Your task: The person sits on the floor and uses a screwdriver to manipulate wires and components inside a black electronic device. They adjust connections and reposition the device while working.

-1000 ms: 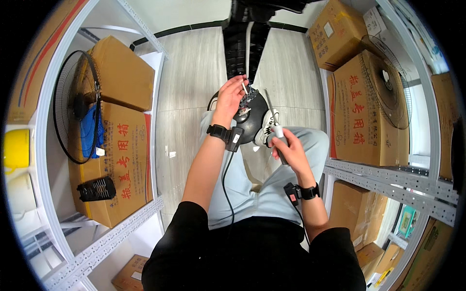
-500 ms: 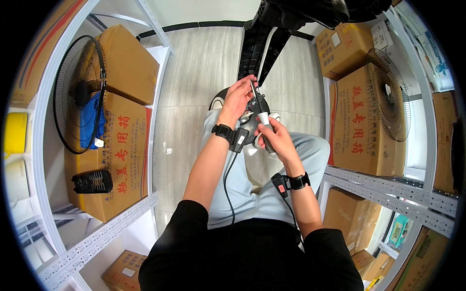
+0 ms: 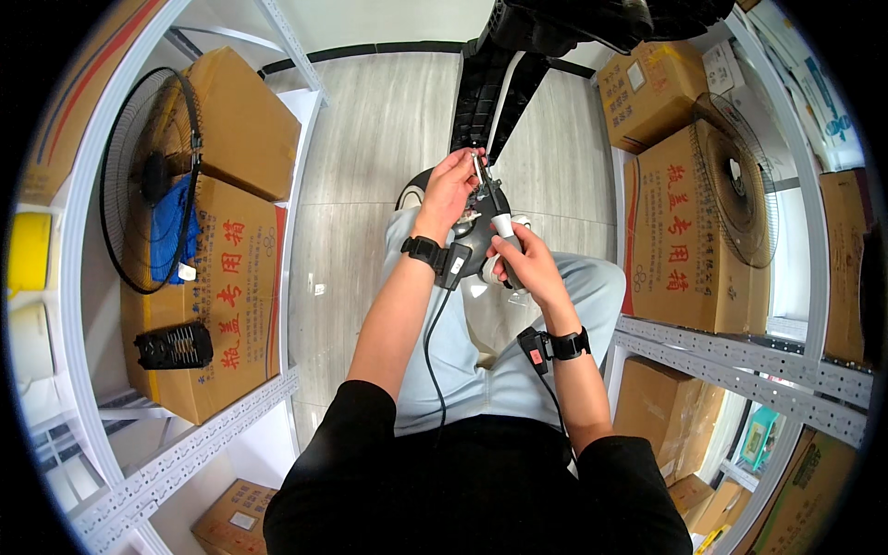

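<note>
1. Evidently the work sat low between the person's parted knees: a small dark part (image 3: 482, 191) was above the round black base (image 3: 474, 242), near the foot of the black stand (image 3: 474, 104), presumably so that both hands could reach it in plain sight.
2. The left hand (image 3: 446, 192) was beside that part, its fingers closed in a light pinch that seemed to have a thin pale piece (image 3: 476, 166). Whether it gripped the dark part as well could not be told. The pinch looked chosen for steadying something small.
3. The right hand (image 3: 532, 270) was wrapped around the grey handle of a slim tool (image 3: 502, 226), thumb along its upper side, with no gap left in the grip. The tool pointed away from the body towards the left fingertips; its tip was lost against the dark parts.
4. The left forearm reached nearly straight forward, the wrist slightly bent and the fingers curled inward. The right elbow was more bent, bringing its hand in across the right thigh, lower and nearer the body than the left.
5. On the left shelf, a round wire guard (image 3: 155, 180) leaned upright by the cardboard boxes (image 3: 242, 120), probably set there to keep it out of the way.
</note>
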Tool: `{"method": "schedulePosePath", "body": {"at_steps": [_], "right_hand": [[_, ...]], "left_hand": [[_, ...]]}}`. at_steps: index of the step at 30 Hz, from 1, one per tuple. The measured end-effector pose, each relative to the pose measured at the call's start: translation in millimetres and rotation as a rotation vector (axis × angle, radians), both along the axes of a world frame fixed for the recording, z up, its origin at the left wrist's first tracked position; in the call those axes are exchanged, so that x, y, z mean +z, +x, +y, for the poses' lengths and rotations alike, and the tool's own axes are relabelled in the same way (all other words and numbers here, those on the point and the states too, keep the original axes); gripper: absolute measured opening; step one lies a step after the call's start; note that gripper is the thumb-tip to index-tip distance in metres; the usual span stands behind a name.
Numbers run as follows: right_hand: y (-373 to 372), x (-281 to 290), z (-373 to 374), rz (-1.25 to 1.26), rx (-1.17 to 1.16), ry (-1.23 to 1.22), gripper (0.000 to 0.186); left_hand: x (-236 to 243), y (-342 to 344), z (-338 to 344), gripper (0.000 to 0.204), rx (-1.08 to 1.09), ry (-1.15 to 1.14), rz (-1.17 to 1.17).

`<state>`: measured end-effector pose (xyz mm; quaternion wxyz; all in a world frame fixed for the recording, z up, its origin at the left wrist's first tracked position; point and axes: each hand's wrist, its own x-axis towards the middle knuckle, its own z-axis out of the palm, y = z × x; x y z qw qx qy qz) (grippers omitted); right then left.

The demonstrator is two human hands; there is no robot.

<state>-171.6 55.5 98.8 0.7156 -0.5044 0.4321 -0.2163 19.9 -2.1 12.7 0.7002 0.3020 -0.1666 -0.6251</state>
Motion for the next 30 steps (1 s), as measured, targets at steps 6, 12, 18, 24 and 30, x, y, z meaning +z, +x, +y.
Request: {"method": "schedulePosePath", "body": {"at_steps": [6, 12, 18, 24, 30], "right_hand": [[1.6, -1.3, -6.1, 0.029, 0.023, -0.008, 0.027], [-0.4, -8.4, -10.1, 0.018, 0.022, 0.019, 0.027], [-7.0, -8.4, -15.8, 0.177, 0.035, -0.149, 0.037], [-12.6, -5.4, -21.3, 0.341, 0.038, -0.318, 0.044], [-9.9, 18.2, -17.6, 0.609, 0.050, -0.707, 0.040]], "left_hand": [[-1.0, 0.7, -0.4, 0.022, -0.008, 0.003, -0.023], [4.1, -0.8, 0.5, 0.022, -0.006, 0.012, -0.041], [3.0, 0.3, -0.4, 0.022, -0.004, 0.025, -0.083], [1.7, -1.0, -0.9, 0.020, -0.004, 0.019, -0.082], [0.8, -2.0, -2.5, 0.018, -0.004, 0.016, -0.148]]}}
